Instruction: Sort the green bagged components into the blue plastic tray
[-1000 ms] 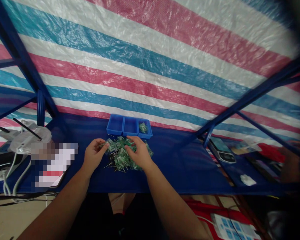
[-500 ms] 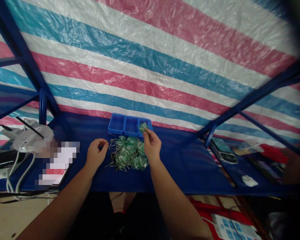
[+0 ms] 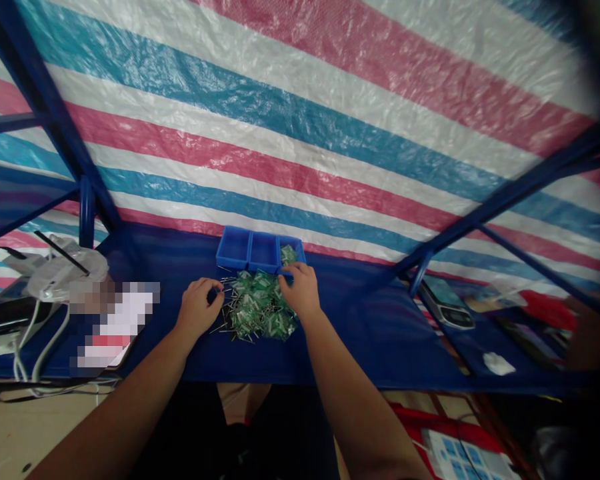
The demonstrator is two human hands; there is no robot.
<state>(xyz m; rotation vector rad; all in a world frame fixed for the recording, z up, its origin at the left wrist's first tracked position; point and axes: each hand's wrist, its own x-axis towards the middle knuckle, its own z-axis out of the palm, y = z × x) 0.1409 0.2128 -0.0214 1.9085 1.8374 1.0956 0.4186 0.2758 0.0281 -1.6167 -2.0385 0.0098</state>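
The person's left hand point(image 3: 199, 308) is on the left, its fingers curled at the edge of a messy pile of small, green, see-through packets and thin silver sticks point(image 3: 253, 310), but one cannot tell if they pinch anything. The pile lies on the smooth blue tabletop point(image 3: 370, 327), and just behind it is a blue plastic tray point(image 3: 264, 250) with three boxes in a row, the right one holding some green packets point(image 3: 289, 253). Next comes the right hand point(image 3: 301, 290), near that box and the pile's right side, its fingers loose and apart from the thumb; farther right lies a crumpled white scrap point(image 3: 499, 363).
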